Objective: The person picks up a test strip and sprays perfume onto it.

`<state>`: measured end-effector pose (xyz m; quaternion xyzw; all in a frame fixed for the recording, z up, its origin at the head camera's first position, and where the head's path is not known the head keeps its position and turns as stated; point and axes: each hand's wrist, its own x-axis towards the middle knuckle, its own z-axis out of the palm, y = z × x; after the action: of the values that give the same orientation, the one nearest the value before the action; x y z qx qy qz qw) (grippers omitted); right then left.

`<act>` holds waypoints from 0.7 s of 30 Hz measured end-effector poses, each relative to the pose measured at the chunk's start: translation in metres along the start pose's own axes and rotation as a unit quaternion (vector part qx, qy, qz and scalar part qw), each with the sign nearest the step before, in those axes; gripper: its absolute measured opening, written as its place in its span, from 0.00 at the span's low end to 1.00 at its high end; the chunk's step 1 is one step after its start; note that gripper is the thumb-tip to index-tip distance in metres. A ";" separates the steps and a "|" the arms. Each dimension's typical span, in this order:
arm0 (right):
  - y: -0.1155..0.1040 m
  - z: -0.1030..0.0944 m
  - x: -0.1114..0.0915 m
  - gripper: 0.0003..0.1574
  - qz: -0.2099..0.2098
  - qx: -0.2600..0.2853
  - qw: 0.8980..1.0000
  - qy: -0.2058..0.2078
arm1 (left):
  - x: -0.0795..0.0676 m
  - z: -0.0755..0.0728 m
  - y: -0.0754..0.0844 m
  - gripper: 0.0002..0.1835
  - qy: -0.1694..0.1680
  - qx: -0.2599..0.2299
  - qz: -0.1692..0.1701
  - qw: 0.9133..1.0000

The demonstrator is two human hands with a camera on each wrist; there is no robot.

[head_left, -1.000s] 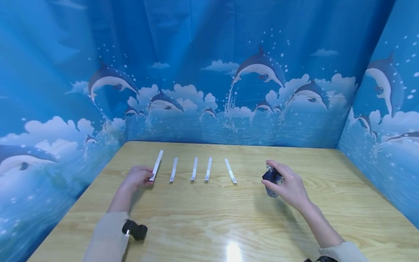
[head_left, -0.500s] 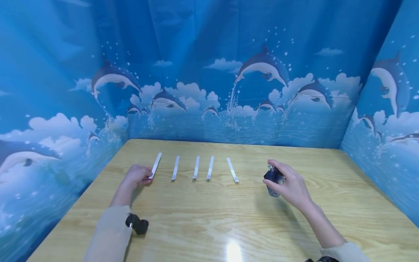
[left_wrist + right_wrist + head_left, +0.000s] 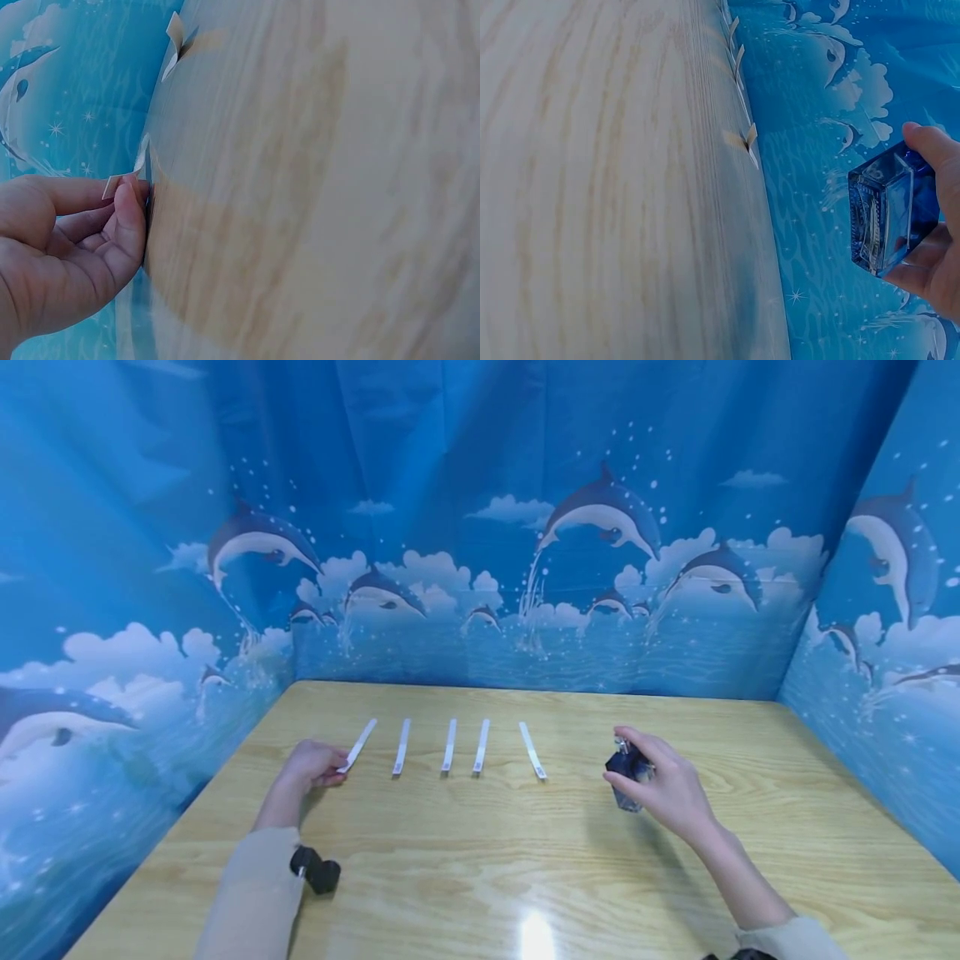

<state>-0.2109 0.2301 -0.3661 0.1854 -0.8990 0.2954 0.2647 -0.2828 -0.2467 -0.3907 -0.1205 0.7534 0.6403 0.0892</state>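
My left hand pinches the bent near end of a white paper test strip at the table's left side. In the left wrist view, the thumb and a finger hold that strip's folded end. My right hand grips a dark blue faceted glass perfume bottle above the table on the right. The bottle's clear thick base faces the right wrist camera, and fingers hide part of it. Several more strips, such as the rightmost strip, lie between the hands with their near ends bent up.
A light wood-grain table spans the space below both hands. Blue curtains printed with dolphins stand along its back and sides. A small black device sits at the left sleeve's cuff.
The strip in my left hand has come down toward the table and its far end has swung slightly right. My right hand and the bottle stay nearly still. The head view has shifted slightly.
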 end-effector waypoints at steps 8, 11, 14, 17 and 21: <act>0.002 0.001 -0.001 0.38 -0.007 0.002 1.000 0.002 | 0.000 0.001 -0.001 0.18 0.016 0.006 -0.006 1.000; 0.003 0.001 -0.002 0.38 -0.007 0.005 1.000 0.001 | 0.000 0.001 -0.001 0.19 0.024 0.013 -0.011 1.000; 0.003 0.000 -0.002 0.38 -0.005 0.006 1.000 -0.001 | -0.001 0.001 -0.001 0.19 0.029 0.018 -0.012 0.999; 0.003 -0.001 -0.003 0.38 -0.002 0.003 1.000 -0.002 | -0.002 0.001 0.000 0.18 0.036 0.023 -0.005 0.999; 0.003 -0.002 -0.003 0.38 0.005 0.002 1.000 -0.004 | -0.004 -0.001 0.000 0.12 0.042 0.044 0.006 0.998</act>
<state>-0.2093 0.2345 -0.3681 0.1832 -0.9003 0.2980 0.2589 -0.2792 -0.2472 -0.3895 -0.1389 0.7844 0.6017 0.0582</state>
